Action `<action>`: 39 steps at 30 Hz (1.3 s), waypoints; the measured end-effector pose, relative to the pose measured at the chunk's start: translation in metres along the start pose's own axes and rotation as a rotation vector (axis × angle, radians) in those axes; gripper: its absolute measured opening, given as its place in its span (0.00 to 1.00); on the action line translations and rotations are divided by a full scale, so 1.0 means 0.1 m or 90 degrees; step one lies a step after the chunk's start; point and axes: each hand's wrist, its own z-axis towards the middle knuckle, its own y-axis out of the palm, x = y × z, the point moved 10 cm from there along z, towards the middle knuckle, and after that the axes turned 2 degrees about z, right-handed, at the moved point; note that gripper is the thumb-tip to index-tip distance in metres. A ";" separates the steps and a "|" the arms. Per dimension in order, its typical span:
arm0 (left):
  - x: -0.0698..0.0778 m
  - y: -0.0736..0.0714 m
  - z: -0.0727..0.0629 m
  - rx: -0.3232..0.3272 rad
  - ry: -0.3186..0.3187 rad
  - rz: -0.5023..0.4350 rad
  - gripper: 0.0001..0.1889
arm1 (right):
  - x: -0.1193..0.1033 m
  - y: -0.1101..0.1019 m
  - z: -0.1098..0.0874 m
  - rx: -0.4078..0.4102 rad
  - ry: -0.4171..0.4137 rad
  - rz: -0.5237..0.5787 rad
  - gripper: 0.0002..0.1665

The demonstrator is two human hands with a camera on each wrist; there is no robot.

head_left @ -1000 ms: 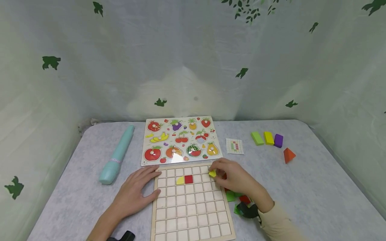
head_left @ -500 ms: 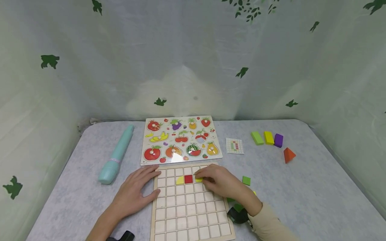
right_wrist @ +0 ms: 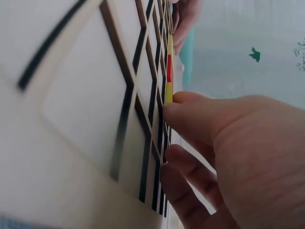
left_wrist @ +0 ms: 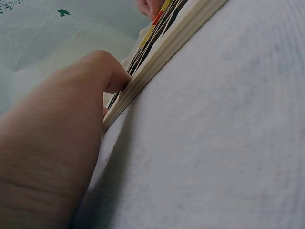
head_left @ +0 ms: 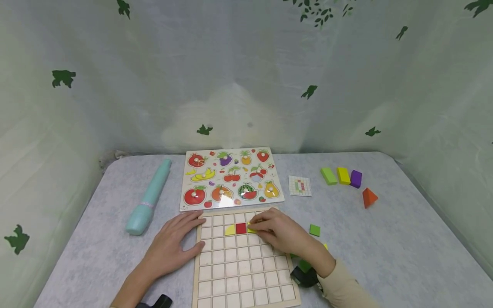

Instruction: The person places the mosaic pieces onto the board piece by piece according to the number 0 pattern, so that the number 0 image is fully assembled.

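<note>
A wooden grid board [head_left: 244,268] lies in front of me, divided into small square cells. My left hand [head_left: 173,244] rests on its left edge, fingers spread and thumb at the rim. In the second row sit a yellow tile [head_left: 230,231] with one pale corner and a red square tile [head_left: 240,229] beside it. Just right of the red one, my right hand [head_left: 281,231] pinches another yellow tile [right_wrist: 168,92] at its cell, thumb and forefinger on it. The fingers cover most of that tile in the head view.
Behind the board lies a fruit puzzle [head_left: 231,188], with a small pattern card [head_left: 300,186] to its right. Green [head_left: 328,176], yellow [head_left: 343,176] and purple blocks [head_left: 356,179] and an orange triangular block [head_left: 369,198] sit farther right. Loose green tiles [head_left: 314,230] lie by my right forearm; a teal umbrella-like object [head_left: 149,199] lies left.
My right hand has carried the yellow tile left from the board's right edge into place beside the red tile. My left hand stays where it was.
</note>
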 end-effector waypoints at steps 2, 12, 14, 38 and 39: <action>0.01 0.00 0.00 -0.002 -0.001 -0.001 0.30 | -0.01 0.01 -0.01 -0.010 -0.001 -0.002 0.16; 0.00 0.01 0.00 -0.005 -0.007 0.003 0.30 | 0.05 -0.02 -0.06 -0.023 0.015 0.040 0.17; 0.00 0.01 0.00 -0.003 -0.005 0.002 0.30 | 0.08 -0.08 -0.09 -0.016 0.027 0.053 0.18; 0.00 0.01 0.00 -0.004 -0.007 0.007 0.30 | 0.64 -0.46 -0.50 -0.053 0.140 0.082 0.18; 0.00 0.01 0.00 -0.003 -0.006 0.007 0.30 | 0.66 -0.46 -0.51 -0.056 0.145 0.079 0.18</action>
